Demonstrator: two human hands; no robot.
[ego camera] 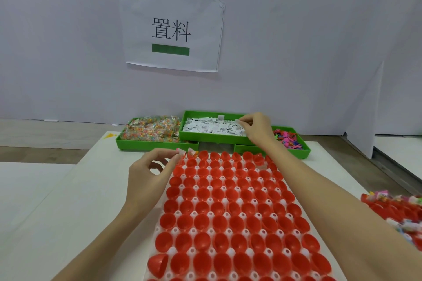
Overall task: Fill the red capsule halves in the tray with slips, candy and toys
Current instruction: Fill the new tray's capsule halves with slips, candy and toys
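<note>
Table: a white tabletop (pixel 57 201) against a pale wall.
Sign: a white paper sheet (pixel 171 29) with black characters and green bars, stuck on the wall.
Capsule tray: a white plastic tray (pixel 194 230) in the middle of the table, its rows seated with open red plastic capsule halves (pixel 228 221).
Bins: three green plastic bins behind the tray; left holds wrapped multicoloured candy (pixel 150 130), middle holds white paper slips (pixel 210 126), right holds small pink toys (pixel 287 139).
Right hand (pixel 255 126): over the middle bin, fingers pinching a slip.
Left hand (pixel 150 173): at the tray's far left corner, fingertips pinching a slip above the corner capsule halves.
</note>
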